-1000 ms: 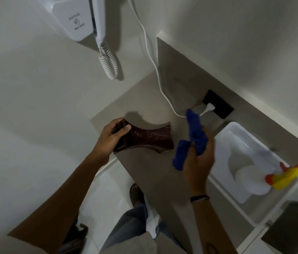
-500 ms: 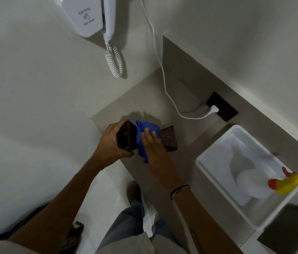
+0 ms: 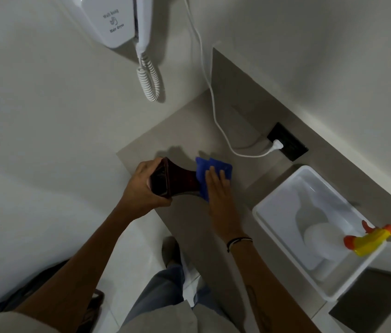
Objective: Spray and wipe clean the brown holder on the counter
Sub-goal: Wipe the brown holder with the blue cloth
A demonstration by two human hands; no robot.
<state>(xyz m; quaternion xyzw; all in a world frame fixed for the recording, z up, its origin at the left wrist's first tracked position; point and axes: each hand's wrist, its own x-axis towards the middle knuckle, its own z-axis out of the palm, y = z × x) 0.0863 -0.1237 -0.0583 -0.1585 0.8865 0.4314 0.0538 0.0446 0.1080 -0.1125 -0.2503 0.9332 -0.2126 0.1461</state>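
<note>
The brown holder (image 3: 180, 180) lies on its side on the grey counter (image 3: 197, 123), its open mouth turned towards me. My left hand (image 3: 145, 188) grips it around that open end. My right hand (image 3: 218, 186) lies flat on a blue cloth (image 3: 210, 170), pressing it over the holder's far end, which the cloth hides. A white spray bottle (image 3: 319, 239) with a yellow and orange trigger head (image 3: 370, 239) lies in a white tub (image 3: 283, 183) to the right.
A white wall hair dryer (image 3: 115, 20) with a coiled cord (image 3: 150, 80) hangs above the counter. Its white cable (image 3: 211, 92) runs down to a plug in a black socket (image 3: 288, 143). My legs and the pale floor (image 3: 129, 255) are below the counter edge.
A second ago my right hand held the cloth up, clear of the holder. It came down onto the holder's middle, then slid with the cloth to the far end. My left hand kept its grip.
</note>
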